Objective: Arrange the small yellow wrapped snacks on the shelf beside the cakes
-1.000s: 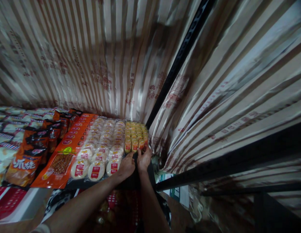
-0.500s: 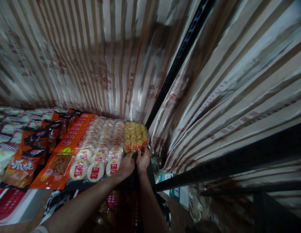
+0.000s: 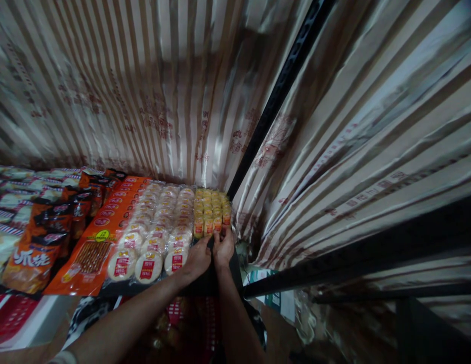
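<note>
Packets point(image 3: 208, 211) in yellow wrap sit in rows along the right edge of the shelf point(image 3: 205, 284).
Left hand point(image 3: 198, 257) and right hand point(image 3: 223, 248), fingers partly curled, reach the front row; I cannot tell whether they grip any. Dark shelf shows beneath, to the front edge; crackers point(image 3: 147, 268) crowd the left, a black post point(image 3: 252, 146) the back right corner.

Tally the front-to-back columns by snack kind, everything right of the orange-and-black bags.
Orange stick-snack bags: 1 column
Round white crackers: 3 columns
Small yellow packs: 4 columns
Total: 8 columns
</note>
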A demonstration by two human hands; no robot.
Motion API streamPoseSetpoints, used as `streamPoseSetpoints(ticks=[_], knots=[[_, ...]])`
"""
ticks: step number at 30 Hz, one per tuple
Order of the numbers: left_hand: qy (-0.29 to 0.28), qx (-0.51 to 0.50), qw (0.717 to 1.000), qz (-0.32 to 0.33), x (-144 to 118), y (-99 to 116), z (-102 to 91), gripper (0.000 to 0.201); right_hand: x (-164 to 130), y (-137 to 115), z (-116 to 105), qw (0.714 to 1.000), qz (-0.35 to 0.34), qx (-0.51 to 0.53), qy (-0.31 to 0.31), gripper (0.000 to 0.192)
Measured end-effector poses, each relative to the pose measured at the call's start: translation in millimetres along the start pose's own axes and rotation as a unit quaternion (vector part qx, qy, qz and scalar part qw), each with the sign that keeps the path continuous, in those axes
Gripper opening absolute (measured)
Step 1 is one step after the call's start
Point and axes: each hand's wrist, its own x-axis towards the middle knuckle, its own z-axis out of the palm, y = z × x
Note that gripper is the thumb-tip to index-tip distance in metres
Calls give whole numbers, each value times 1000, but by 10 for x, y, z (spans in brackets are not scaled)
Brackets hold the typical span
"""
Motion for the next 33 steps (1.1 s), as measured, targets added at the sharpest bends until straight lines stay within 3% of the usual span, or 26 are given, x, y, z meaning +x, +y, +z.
streamPoseSetpoints(ticks=[11, 25, 33], knots=[[-6, 3, 1000, -14, 7, 40, -20, 54, -34, -32, -13, 999, 35, 5, 3, 31], [-9, 9, 999, 40, -127, 110, 8, 51, -96, -7, -117, 999, -4, 53, -7, 32], [-7, -31, 999, 37, -344, 93, 91, 46, -340, 32, -232, 999, -26, 18, 19, 35]])
